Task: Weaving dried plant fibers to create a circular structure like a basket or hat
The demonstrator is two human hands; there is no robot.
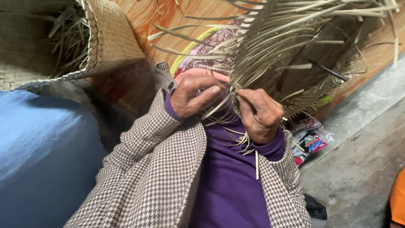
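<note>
Straw strips fan out from the half-woven basket (295, 55) I hold up before me. At its lower edge my left hand (195, 96) pinches one loose strip (215, 107), and my right hand (261, 115) is clamped on the woven rim just beside it. A finished basket (105, 38) sits well apart, leaving room between.

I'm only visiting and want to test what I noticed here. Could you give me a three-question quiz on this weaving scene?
1. True or false: both hands work on the half-woven straw piece.
2. Which hand pinches a loose strip: left hand or right hand?
3. What lies at upper left? A) finished woven basket B) metal bucket C) glass jar

Key: 1 true; 2 left hand; 3 A.
</note>
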